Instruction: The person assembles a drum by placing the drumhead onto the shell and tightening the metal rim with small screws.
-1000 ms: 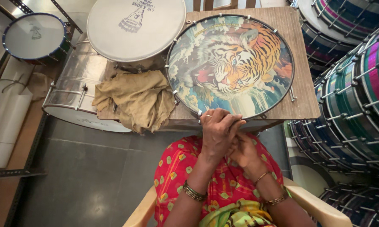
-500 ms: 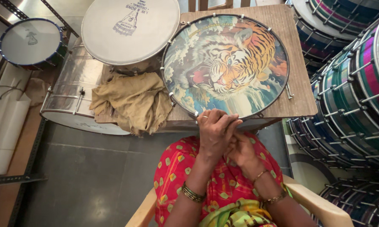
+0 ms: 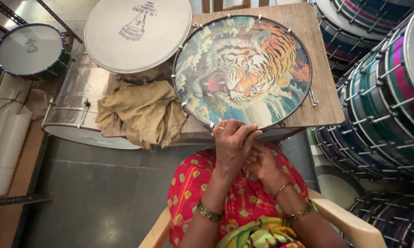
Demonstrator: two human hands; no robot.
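— Both hands meet at the near rim of the tiger-painted drum (image 3: 242, 71), centre frame?

— Yes: your left hand (image 3: 232, 143) curls over the edge, fingers clenched; your right hand (image 3: 261, 160) tucks under it, grip unclear.

— Around it?

— Wooden table (image 3: 324, 87) beneath; tan cloth (image 3: 140, 112) left.

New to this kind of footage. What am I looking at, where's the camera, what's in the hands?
No machine here: a seated person works bare-handed, and the one camera sits on their head, looking down. On the wooden table lies a round drum with a tiger painted on its skin, beside a tan cloth. Both hands meet at the drum's near rim: the left hand on top, the right hand under it. Whether they hold a small tool is hidden. A plain white drum stands at the left, and stacked drums at the right.
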